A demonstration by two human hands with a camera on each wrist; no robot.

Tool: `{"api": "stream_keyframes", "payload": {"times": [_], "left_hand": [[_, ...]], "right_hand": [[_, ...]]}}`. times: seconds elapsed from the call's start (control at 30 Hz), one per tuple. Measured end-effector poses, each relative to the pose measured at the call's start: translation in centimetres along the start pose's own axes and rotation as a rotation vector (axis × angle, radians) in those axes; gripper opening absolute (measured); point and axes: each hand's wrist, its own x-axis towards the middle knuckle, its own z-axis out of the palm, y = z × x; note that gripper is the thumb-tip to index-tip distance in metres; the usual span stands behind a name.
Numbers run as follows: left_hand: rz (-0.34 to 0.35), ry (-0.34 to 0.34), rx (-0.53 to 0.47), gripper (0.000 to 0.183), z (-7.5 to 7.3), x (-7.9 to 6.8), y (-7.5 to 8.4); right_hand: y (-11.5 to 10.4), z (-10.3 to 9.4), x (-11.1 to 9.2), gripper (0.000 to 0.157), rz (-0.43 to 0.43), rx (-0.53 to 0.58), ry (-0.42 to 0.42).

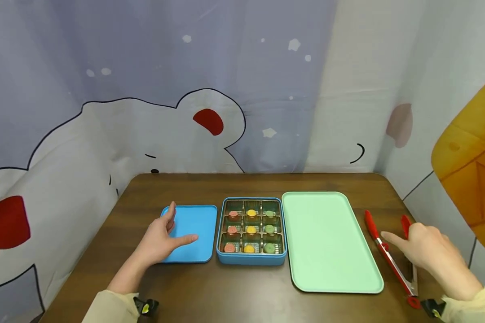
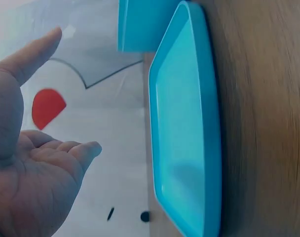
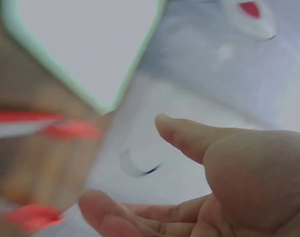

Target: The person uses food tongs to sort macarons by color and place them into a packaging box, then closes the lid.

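Observation:
My left hand [image 1: 159, 240] hovers over a shallow blue lid [image 1: 198, 233], thumb and fingers spread, holding nothing. In the left wrist view the lid [image 2: 182, 128] shows a raised rim. Red-and-silver tongs [image 1: 393, 260] lie spread on the table at the right. Over their right arm is my right hand [image 1: 438, 255], partly hiding it. The right wrist view shows that thumb and fingers apart, with nothing between them; the tongs' red tips [image 3: 71, 129] are blurred beside them. Between the hands stands a blue box [image 1: 250, 259] with a divided insert holding small round pink, yellow and green moulded pieces [image 1: 251, 229].
A pale green rectangular tray [image 1: 331, 242] lies between the box and the tongs, close against the box's right side. The brown wooden table [image 1: 210, 291] ends at a printed curtain [image 1: 275, 89] behind and at the sides.

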Motion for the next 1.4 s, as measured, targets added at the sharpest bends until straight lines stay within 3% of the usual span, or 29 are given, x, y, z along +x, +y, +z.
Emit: {"api": "stream_keyframes", "payload": {"times": [0.17, 0.3, 0.47, 0.57, 0.7, 0.93, 1.1, 1.17, 1.27, 1.33, 1.4], "left_hand": [[-0.044, 0.030, -0.006, 0.124, -1.7, -0.5, -0.8], [-0.111, 0.061, -0.013, 0.124, -2.9, -1.2, -1.8], [-0.213, 0.090, -0.032, 0.117, -3.5, -1.8, -2.8], [-0.269, 0.106, 0.006, 0.105, -3.2, -2.0, -3.1], [-0.340, 0.139, 0.098, 0.079, -2.6, -2.3, -3.4], [-0.440, 0.153, 0.219, 0.046, -0.5, -2.9, -2.6], [-0.487, 0.128, 0.267, 0.029, 0.7, -3.3, -1.4], [-0.498, 0.107, 0.270, 0.024, 0.9, -3.3, -1.0], [-0.511, 0.073, 0.262, 0.025, 1.3, -3.4, -0.5], [-0.514, 0.055, 0.254, 0.030, 1.5, -3.4, -0.2], [-0.509, 0.047, 0.250, 0.032, 1.6, -3.3, -0.1]], "right_hand": [[-6.7, -2.7, 1.2, 0.070, -0.190, 0.001, 0.151], [-13.8, -4.1, 3.3, 0.063, -0.365, -0.019, 0.197], [-22.6, -4.3, 6.2, 0.049, -0.542, 0.002, 0.161], [-26.6, -3.6, 8.1, 0.035, -0.626, 0.027, 0.115], [-30.8, -1.3, 10.7, 0.032, -0.708, 0.055, 0.029], [-34.3, 4.6, 14.3, 0.031, -0.724, 0.024, -0.140], [-34.7, 7.8, 15.8, 0.041, -0.644, -0.057, -0.252], [-34.6, 8.5, 16.0, 0.033, -0.612, -0.090, -0.276], [-34.6, 9.4, 15.9, 0.006, -0.591, -0.140, -0.288], [-34.7, 9.9, 15.8, 0.011, -0.587, -0.165, -0.292], [-34.9, 10.4, 15.8, 0.003, -0.574, -0.165, -0.316]]}}
